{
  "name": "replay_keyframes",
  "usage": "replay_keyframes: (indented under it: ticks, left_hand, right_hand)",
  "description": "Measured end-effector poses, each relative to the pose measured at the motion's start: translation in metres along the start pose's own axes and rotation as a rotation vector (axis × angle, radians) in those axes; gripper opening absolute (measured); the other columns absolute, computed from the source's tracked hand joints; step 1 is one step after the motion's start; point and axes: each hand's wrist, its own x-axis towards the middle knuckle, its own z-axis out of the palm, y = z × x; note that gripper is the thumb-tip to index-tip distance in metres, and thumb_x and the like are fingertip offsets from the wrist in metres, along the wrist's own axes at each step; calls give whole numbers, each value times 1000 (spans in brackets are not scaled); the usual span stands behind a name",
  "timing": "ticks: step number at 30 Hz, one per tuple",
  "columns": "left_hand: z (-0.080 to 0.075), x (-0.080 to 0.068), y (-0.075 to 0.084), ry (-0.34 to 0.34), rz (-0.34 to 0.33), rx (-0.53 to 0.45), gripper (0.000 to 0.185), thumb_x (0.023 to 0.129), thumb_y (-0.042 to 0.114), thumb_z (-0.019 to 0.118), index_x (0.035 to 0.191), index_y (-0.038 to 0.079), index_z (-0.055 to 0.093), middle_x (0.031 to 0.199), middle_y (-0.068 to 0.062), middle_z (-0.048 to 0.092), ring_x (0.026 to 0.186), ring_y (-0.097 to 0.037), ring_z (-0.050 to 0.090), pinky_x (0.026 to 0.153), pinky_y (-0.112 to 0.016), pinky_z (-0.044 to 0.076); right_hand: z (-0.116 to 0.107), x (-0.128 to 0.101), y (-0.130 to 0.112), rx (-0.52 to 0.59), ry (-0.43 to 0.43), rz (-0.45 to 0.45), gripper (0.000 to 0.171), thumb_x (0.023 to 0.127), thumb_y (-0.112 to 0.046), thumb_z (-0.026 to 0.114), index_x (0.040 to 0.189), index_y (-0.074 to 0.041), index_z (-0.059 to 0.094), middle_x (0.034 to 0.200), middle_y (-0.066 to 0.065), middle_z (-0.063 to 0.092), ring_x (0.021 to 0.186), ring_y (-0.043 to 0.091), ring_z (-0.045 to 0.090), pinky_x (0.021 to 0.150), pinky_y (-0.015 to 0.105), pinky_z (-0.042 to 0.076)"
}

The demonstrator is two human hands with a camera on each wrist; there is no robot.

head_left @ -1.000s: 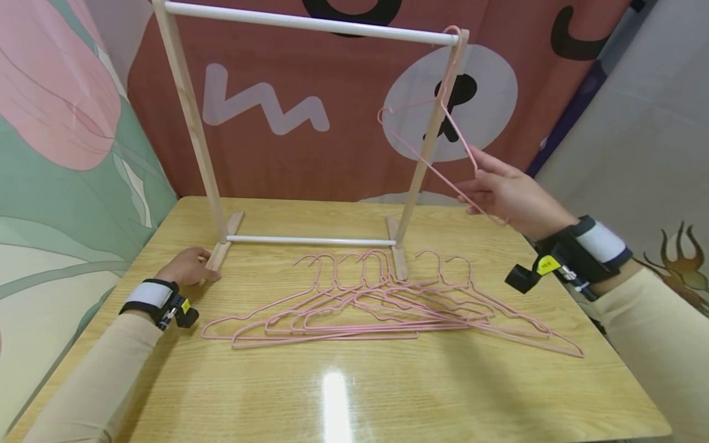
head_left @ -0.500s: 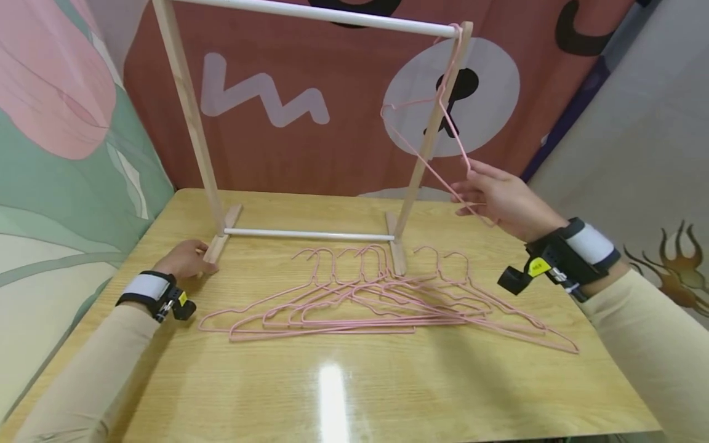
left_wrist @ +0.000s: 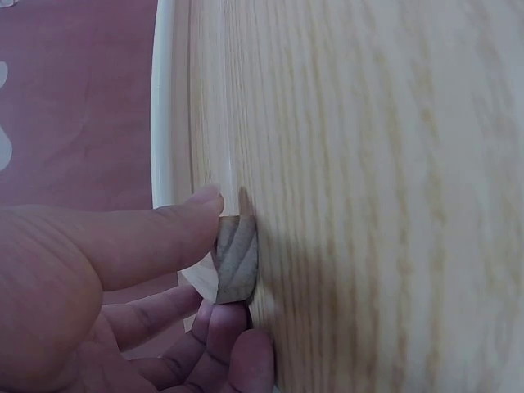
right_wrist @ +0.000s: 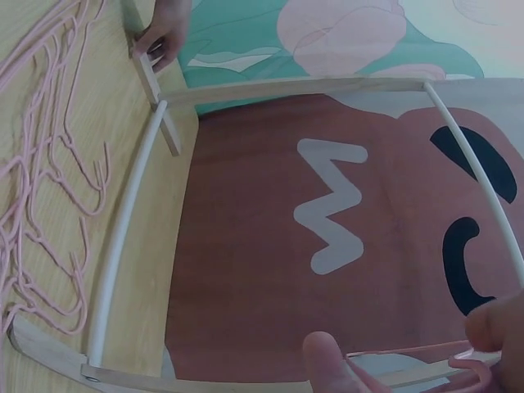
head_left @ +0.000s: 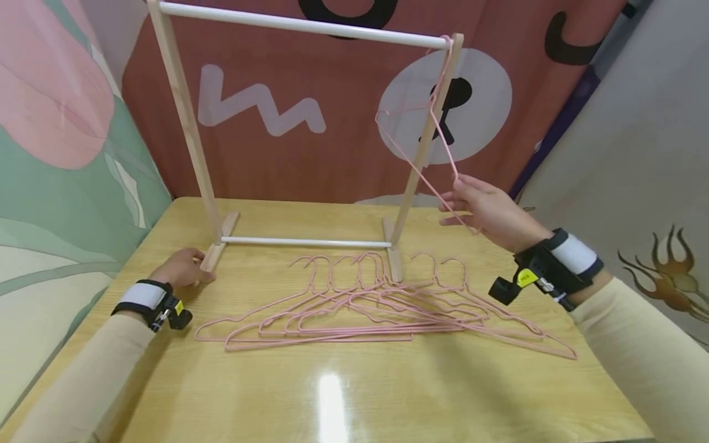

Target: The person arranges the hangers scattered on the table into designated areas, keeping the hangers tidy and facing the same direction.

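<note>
Overall, the head view shows a wooden rack (head_left: pixel 188 123) standing at the far side of the table (head_left: pixel 354 394). A pink hanger (head_left: pixel 412 163) hangs by its hook from the right end of the rack's white top rail (head_left: pixel 299 24), tilted against the right post. The right hand (head_left: pixel 487 209) pinches the hanger's lower wire between thumb and fingers, just right of that post. The left hand (head_left: pixel 180 267) grips the front end of the rack's left foot (head_left: pixel 216 249). A pile of pink hangers (head_left: pixel 376 304) lies flat on the table in front of the rack, hooks pointing toward its lower crossbar.

In the left wrist view, the thumb (left_wrist: pixel 155 233) and fingers (left_wrist: pixel 221 344) clasp the cut end of the left foot (left_wrist: pixel 236 258), which rests on the table (left_wrist: pixel 385 205).

In the right wrist view, fingertips (right_wrist: pixel 332 360) close around a pink wire at the bottom right corner; the rack (right_wrist: pixel 123 229) and the pile of hangers (right_wrist: pixel 49 164) lie beyond.
</note>
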Motion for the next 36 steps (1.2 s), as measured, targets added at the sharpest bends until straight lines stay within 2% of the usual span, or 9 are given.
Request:
replay_keyframes:
  ticks: [4,9,16,21,24,26,30,32,36]
  left_hand:
    - [2,0,-2,-18,-11,-12,63,88,13,74,126,-23,41,104,-31,58,85,-32,58,67,-33,47]
    - [2,0,-3,-1,-3,-8,63,89,13,73,127,-24,41,104,-32,57,85,-33,58,67,-34,48]
    - [4,-2,-4,-26,-16,-5,61,89,14,73,126,-23,42,105,-31,58,85,-32,59,68,-34,47]
    - [2,-1,-1,-7,-1,-3,61,90,15,72,127,-23,41,103,-28,56,85,-31,57,67,-33,46]
    - [0,-1,1,-3,-4,5,62,91,15,72,128,-23,41,103,-28,55,85,-31,57,67,-33,46]
    - [-1,0,1,-2,-10,13,63,91,16,72,129,-23,40,104,-28,55,85,-32,57,67,-33,46]
    - [-1,1,2,2,-11,18,63,91,16,73,129,-23,41,105,-29,56,86,-32,57,67,-33,47]
    - [-1,2,1,4,-12,19,64,91,16,73,129,-23,41,106,-30,56,86,-32,57,68,-33,46]
    - [1,2,0,-2,-29,15,64,90,16,73,129,-23,41,108,-31,56,86,-31,58,67,-32,47]
  right_hand:
    - [5,-3,3,1,-37,-2,62,111,-46,29,154,-2,23,142,19,40,125,29,50,110,45,41]
    - [7,-5,5,-43,-56,-26,72,109,-51,29,158,1,16,151,28,34,135,42,44,114,54,33]
    - [6,-9,13,-96,-57,-33,78,108,-57,25,161,-1,13,156,27,32,140,42,38,112,57,34]
    - [-2,-11,15,-116,-40,-55,84,104,-65,16,163,-7,6,161,26,26,145,41,33,114,60,30]
    - [-8,-12,16,-122,-21,-52,86,102,-68,12,164,-9,7,160,25,28,143,39,35,113,59,31]
    - [-13,-14,18,-102,-9,-49,88,101,-69,9,164,-8,7,157,25,31,142,38,36,112,55,35]
    - [-28,-15,24,-46,22,-63,92,99,-69,2,162,-4,14,153,25,33,136,35,39,100,36,47]
    - [-38,-15,29,-34,53,-69,95,97,-70,-1,161,-3,20,150,18,39,132,29,43,90,27,49]
    - [-58,-15,38,2,110,-63,94,96,-72,2,155,-7,34,134,0,54,123,16,52,87,23,50]
